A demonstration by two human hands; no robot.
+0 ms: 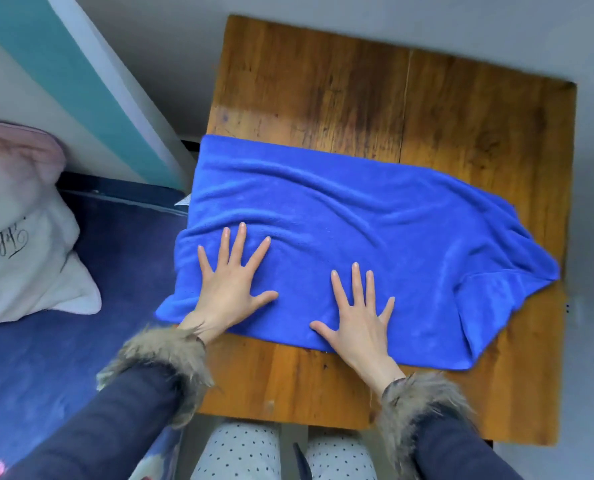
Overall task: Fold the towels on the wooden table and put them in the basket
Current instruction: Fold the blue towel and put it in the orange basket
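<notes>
Head view only: towel (357,216) lies spread across the near half of the table (323,81), blue, rumpled with long creases, its left edge hanging just over the table's side and its right end bunched and partly doubled under near the right edge. Left hand (231,282) rests flat on the towel's near-left part, fingers straight and fanned, gripping nothing. Right hand (359,313) lies flat just beside it toward the middle, fingers likewise spread, palm down on the cloth, heel at the towel's near hem. Both press rather than pinch; the spread fingers likely serve to smooth the creases and pin the cloth so it does not slide off the wood before a fold is made. Fur cuffs (170,355) sit clear of the towel, over bare table.

No basket shows in this view, so where the towel must finally go cannot be told. Folding looks barely started: the cloth still needs flattening, above all at the crumpled right end.

Left of the table, a pillow (21,220) sits on a dark blue bed (80,323).
</notes>
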